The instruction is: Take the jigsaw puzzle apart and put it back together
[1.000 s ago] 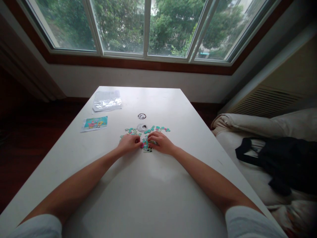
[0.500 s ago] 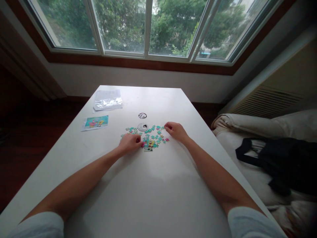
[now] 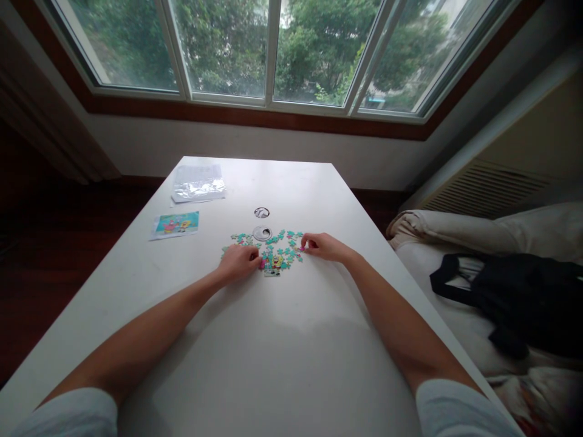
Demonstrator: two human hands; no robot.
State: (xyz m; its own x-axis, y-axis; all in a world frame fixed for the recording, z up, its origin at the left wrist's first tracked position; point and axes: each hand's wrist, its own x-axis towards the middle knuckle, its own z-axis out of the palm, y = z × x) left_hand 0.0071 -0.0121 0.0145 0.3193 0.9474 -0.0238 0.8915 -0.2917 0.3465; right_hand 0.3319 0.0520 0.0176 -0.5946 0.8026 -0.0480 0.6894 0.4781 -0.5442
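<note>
Many small jigsaw pieces [image 3: 291, 252], mostly turquoise, lie scattered on the white table. In front of them a small joined section [image 3: 273, 265] shows a yellow cartoon figure. My left hand [image 3: 239, 260] rests at the left of this section, fingers closed at a pink jigsaw piece [image 3: 262, 263] by its edge. At the right side of the scatter, my right hand [image 3: 321, 246] has thumb and forefinger pinched on another pink jigsaw piece [image 3: 302, 248]. Pieces under my left hand are partly hidden.
Two round discs [image 3: 262, 233] with black-and-white markings lie behind the pieces. A printed picture sheet [image 3: 177, 224] with cartoon figures is at the left, and a clear plastic bag [image 3: 199, 183] lies farther back. Dark clothing [image 3: 523, 297] lies on the pale sofa at right.
My right hand has moved slightly toward me, from the turquoise pieces to a pink piece at the scatter's right edge. My left hand has stayed nearly still beside the joined section.
</note>
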